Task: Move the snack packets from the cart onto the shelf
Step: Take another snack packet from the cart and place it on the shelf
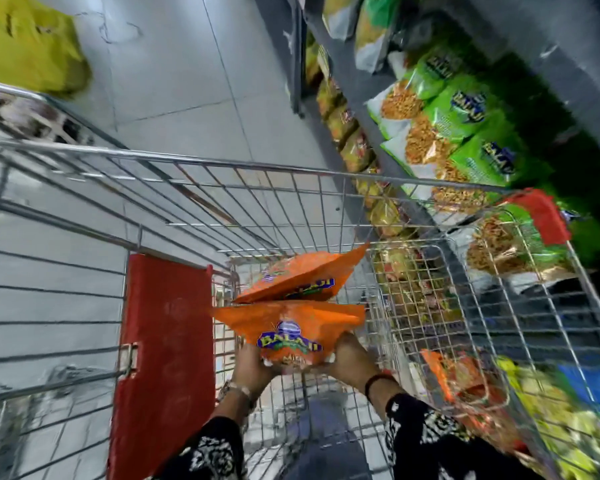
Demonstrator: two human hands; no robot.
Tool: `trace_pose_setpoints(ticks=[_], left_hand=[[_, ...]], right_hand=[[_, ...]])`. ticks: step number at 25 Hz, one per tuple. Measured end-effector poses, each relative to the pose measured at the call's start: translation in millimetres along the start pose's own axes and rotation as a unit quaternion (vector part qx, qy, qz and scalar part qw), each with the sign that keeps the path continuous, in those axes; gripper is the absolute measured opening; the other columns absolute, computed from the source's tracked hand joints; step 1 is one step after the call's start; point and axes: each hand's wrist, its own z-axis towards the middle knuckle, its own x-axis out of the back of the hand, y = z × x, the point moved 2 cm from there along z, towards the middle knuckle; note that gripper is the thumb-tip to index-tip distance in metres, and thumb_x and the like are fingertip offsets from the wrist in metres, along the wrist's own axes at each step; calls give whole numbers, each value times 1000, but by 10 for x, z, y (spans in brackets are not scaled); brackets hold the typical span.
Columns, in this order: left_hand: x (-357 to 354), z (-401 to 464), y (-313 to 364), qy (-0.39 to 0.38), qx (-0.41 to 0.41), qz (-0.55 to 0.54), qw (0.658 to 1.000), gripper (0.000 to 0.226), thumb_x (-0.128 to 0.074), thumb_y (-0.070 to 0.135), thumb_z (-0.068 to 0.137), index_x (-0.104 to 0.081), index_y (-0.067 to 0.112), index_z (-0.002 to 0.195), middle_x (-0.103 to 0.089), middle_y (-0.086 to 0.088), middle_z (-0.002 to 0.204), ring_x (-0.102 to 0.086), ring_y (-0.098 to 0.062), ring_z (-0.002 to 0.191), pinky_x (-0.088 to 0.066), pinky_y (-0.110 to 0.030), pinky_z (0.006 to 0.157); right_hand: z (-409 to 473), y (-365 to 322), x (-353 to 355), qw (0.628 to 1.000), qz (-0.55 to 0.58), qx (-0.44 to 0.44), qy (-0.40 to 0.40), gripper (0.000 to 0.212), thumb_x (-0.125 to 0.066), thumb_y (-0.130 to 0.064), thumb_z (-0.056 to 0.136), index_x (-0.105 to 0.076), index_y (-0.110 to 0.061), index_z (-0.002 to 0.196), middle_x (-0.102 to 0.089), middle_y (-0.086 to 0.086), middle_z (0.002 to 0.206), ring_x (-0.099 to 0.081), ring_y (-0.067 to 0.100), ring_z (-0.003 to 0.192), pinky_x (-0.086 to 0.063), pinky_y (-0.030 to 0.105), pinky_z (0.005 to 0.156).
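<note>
Patterned black-and-white sleeves (205,452) nearest. Left hand (253,367) and right hand (348,358) clamped on the lower corners of an orange printed snack packet (288,332), lifted above the silver wire shopping cart (222,174); second orange packet (298,277) stacked just behind it, tilted. Red plastic seat flap (163,358) at left. Further right, more orange packets (464,372) waiting low in the basket. Green packets (464,109) lining the grey metal shelf (388,133) beyond. Midway by the look: this pair unshelved, more left.

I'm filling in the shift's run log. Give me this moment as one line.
left hand: holding orange packets | right hand: same grip | packets: above cart | shelf: green packets
</note>
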Motion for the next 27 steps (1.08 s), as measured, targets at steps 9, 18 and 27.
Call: trace_pose_setpoints(ticks=[9,18,27], left_hand=[[18,-732,831,-16,-97,-4,995,57,-83,3,51,-57,10,101,-68,-13,101,-57,-17,89,-43,-23,67],[-686,-2062,2803,-178,-377,-8,909,73,-87,11,41,-47,31,98,-62,12,96,-58,3,86,-50,-18,78],[-2620,-3657,3811,-384,-492,65,778,49,-88,27,38,-57,32,76,-68,9,84,-64,-4,77,-56,-23,72]], right_hand=[[-989,-419,662,994,5,57,96,58,-77,-11,65,-51,-8,117,-62,13,119,-57,27,110,-46,36,96],[-3238,-482,1999,931,38,73,355,39,-80,-13,61,-59,-34,86,-63,-27,78,-58,-6,73,-46,22,70],[-5652,540,2502,798,167,11,579,61,-79,-9,62,-47,-18,113,-60,6,116,-58,18,107,-47,35,96]])
